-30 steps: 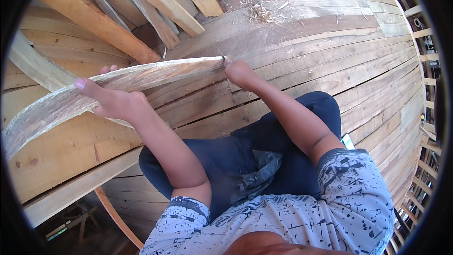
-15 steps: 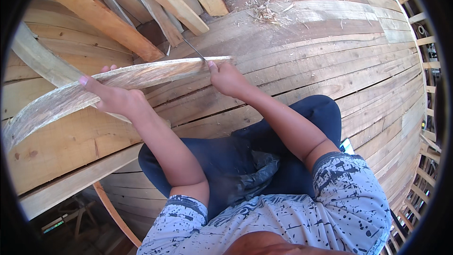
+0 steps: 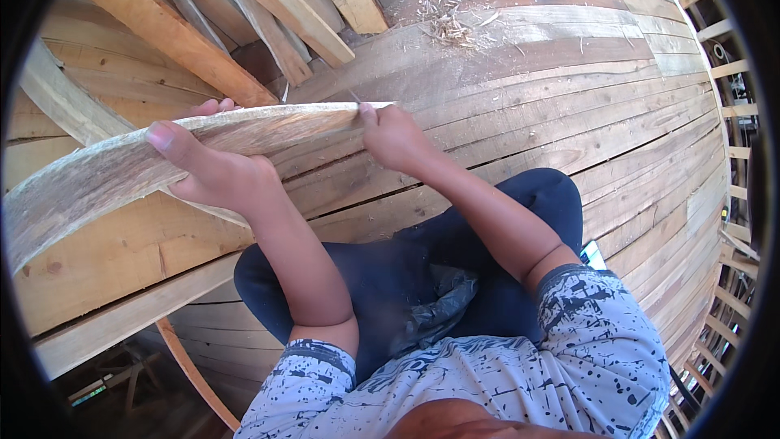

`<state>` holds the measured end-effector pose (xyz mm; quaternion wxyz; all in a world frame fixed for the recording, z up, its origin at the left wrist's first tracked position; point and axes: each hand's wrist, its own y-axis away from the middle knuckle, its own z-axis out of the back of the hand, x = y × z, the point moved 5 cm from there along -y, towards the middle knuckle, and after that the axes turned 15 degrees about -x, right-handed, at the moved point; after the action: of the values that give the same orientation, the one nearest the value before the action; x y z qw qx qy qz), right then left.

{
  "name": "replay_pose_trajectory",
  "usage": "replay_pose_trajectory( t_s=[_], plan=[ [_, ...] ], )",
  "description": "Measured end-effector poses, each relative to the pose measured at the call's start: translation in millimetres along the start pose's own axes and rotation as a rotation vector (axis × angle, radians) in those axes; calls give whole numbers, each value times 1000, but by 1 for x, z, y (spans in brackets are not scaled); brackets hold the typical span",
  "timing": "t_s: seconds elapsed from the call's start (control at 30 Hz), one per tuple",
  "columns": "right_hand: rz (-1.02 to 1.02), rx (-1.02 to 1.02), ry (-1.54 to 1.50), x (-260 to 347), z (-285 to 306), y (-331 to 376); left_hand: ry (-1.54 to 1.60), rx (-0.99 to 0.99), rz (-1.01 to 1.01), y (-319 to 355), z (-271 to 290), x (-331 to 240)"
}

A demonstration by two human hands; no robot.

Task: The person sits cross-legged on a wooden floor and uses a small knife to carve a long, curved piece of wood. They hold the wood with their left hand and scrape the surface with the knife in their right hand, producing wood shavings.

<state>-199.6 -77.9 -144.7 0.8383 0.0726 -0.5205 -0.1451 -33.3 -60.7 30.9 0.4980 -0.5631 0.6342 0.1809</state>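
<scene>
Long curved wooden plank (image 3: 162, 154) is held on edge above the plank floor (image 3: 569, 114), running from the left rim to the right fingertips. Left hand (image 3: 207, 171) is clamped on its middle, thumb over the near face, fingers wrapped behind. Right hand (image 3: 394, 136) is closed at the plank's right end, fingers together around a thin blade-like tool (image 3: 355, 97); the grip is partly hidden. Stacked timber offcuts (image 3: 284, 0) lie beyond the fingers, wood shavings (image 3: 447, 28) farther right.

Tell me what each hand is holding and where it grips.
Left hand grips the curved plank mid-length; right hand holds a thin tool against its end.
</scene>
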Motion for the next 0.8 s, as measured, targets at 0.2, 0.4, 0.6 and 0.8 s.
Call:
replay_pose_trajectory(
  t_s=[0.2, 0.4, 0.6, 0.8],
  plan=[
    [-37, -11, 12, -46, -3, -13, -10, -76, 25, -10, 2, 2],
    [-94, -31, 15, -33, -9, -14, -19, -100, -1, -13, 0, 1],
    [15, -7, 8, -7, -17, 1, -13, -130, 11, -13, 5, 0],
    [-135, 10, 29, -58, -15, -28, 7, -179, 33, -20, 2, 3]
  ],
)
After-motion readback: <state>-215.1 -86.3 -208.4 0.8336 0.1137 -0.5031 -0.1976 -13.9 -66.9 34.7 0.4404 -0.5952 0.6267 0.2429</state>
